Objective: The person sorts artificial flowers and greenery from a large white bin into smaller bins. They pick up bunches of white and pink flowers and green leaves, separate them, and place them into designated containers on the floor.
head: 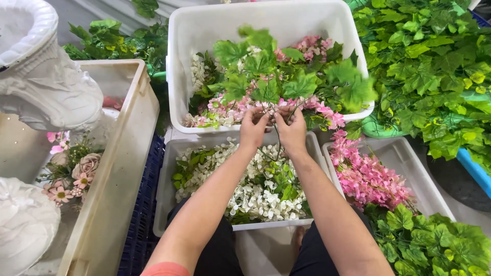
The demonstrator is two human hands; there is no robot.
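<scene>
Where both hands pinch it, leafy green sprig (276, 76), pink blossoms; stems gathered

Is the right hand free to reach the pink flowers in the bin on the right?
Probably not right away: the right hand and left hand both grip a leafy sprig. The pink flowers lie uncovered nearby.

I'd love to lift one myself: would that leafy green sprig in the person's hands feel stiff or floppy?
Probably light and floppy: the green sprig fans out above the left hand and right hand, which pinch only its thin stem. Its leaves look blurred, so likely wobbly.
</scene>
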